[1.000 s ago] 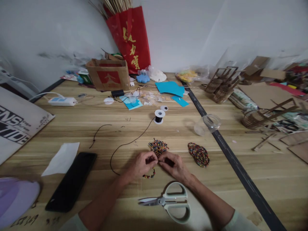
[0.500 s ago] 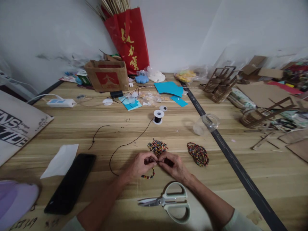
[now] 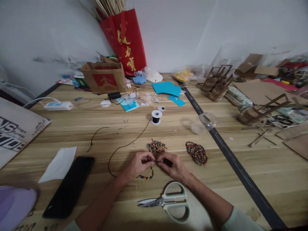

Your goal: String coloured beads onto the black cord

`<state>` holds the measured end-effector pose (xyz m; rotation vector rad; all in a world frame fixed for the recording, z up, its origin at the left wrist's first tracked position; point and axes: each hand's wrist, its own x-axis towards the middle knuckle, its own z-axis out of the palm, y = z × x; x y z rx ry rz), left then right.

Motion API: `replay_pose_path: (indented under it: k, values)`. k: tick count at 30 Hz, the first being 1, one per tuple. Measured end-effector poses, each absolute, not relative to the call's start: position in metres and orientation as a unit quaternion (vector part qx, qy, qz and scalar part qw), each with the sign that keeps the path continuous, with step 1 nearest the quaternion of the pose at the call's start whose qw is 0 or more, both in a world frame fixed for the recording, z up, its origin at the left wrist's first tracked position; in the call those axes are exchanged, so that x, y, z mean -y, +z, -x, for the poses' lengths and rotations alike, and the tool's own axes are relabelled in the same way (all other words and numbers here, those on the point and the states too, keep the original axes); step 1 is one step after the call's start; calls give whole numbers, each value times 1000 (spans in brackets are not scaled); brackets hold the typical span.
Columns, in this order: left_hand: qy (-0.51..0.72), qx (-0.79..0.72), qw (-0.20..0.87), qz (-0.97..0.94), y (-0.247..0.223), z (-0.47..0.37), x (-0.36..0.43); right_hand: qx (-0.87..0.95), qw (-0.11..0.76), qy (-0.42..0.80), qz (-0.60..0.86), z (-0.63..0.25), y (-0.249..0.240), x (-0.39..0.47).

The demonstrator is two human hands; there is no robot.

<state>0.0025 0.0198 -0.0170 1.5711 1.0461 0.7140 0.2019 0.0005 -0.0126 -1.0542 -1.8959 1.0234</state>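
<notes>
Fingertips of my left hand [image 3: 139, 163] and my right hand [image 3: 173, 165] pinch close together on a thin dark cord [image 3: 156, 161]. Black cord also runs from the white spool [image 3: 156, 117] in a loop toward my left wrist. A short string of multicoloured beads [image 3: 147, 177] hangs below my left hand and rests on the table. Just beyond my fingers is a pile of loose beads [image 3: 156, 147]. To the right of my right hand lies a coiled bead strand [image 3: 196, 153]. Scissors [image 3: 168, 201] with pale handles lie between my forearms, blades parted slightly.
A black phone [image 3: 69, 186] and white paper [image 3: 57, 164] lie at left. A clear jar [image 3: 204, 123] is on its side at right, by the black strip [image 3: 231, 157]. Blue paper [image 3: 166, 88], a cardboard box [image 3: 104, 78] and small wooden baskets [image 3: 262, 110] stand farther back.
The view has shifted slightly, so most things sit a little more to the left. Slightly more of the bead string shows below my left hand. Both hands keep their pinch.
</notes>
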Motion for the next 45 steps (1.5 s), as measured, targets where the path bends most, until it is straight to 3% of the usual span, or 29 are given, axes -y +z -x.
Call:
replay_pose_path:
  k: [45]
  values:
    - [283, -398, 536, -688, -1, 0, -19, 760, 416, 358, 347, -203, -6, 2]
